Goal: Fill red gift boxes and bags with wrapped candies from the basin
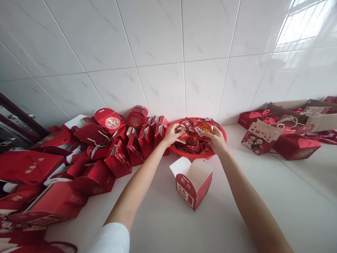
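Observation:
A red plastic basin point(179, 153) full of wrapped candies point(193, 141) stands against the tiled wall. My left hand point(173, 135) is at the basin's left side, fingers bent over the candies; whether it grips any is unclear. At the right side my right hand point(216, 140) has its thumb and fingers closed on a red candy packet point(205, 128). Nearer to me, between my forearms, an open red and white box point(193, 182) stands upright with its flaps up.
Many red gift boxes point(96, 175) crowd the left side, some in a row beside the basin. On the right lie a printed paper bag point(260, 137), a dark red box point(297, 146) and cardboard cartons point(322, 121). White tiles point(160, 84) rise behind.

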The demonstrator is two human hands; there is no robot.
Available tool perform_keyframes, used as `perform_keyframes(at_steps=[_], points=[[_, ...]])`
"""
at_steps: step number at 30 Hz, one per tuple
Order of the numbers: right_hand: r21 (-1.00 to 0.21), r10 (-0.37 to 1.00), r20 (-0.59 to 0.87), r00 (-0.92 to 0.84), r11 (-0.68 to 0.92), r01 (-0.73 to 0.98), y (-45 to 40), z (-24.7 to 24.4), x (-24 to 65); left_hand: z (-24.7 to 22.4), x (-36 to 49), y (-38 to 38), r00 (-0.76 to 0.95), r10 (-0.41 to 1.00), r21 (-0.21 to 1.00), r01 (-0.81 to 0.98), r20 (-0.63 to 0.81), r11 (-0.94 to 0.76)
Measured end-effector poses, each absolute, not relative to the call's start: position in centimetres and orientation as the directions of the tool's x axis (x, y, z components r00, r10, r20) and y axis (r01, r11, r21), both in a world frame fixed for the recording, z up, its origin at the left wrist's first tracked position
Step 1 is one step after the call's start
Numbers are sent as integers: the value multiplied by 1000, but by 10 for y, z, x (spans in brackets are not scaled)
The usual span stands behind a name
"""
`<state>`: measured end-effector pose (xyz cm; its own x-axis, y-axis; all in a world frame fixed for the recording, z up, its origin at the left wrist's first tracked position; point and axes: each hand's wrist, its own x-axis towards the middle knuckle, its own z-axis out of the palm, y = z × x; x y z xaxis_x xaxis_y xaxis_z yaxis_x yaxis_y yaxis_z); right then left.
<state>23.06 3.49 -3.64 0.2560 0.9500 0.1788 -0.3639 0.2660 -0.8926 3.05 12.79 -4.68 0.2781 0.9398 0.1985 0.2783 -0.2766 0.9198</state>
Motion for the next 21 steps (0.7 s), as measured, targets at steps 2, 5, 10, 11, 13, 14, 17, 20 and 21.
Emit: perform_keyframes(at_steps=[2,5,10,11,13,14,17,20,21], points=[[-893,950,178,257,265,-363,35,-37,231,-48,30,130,282,940,923,273,193,-272],[-894,952,181,247,264,-361,36,-37,232,-50,29,132,302,927,922,247,220,-299],[-898,954,185,234,261,-354,37,-38,233,-52,28,133,287,928,925,225,238,-307],[-898,954,183,237,260,-355,37,-38,234,-52,28,134,277,931,927,223,237,-302],[-896,955,181,237,259,-362,37,-39,234,-53,28,135,257,938,931,218,234,-293],[-894,955,182,235,260,-365,38,-39,234,-53,28,135,248,941,934,215,232,-287],[-891,955,189,229,264,-369,39,-40,234,-53,28,136,240,947,940,212,213,-265],[-892,952,191,238,270,-364,40,-42,234,-53,28,135,246,950,944,219,192,-248],[-892,952,191,241,271,-363,40,-42,234,-52,28,134,247,950,943,223,189,-245]])
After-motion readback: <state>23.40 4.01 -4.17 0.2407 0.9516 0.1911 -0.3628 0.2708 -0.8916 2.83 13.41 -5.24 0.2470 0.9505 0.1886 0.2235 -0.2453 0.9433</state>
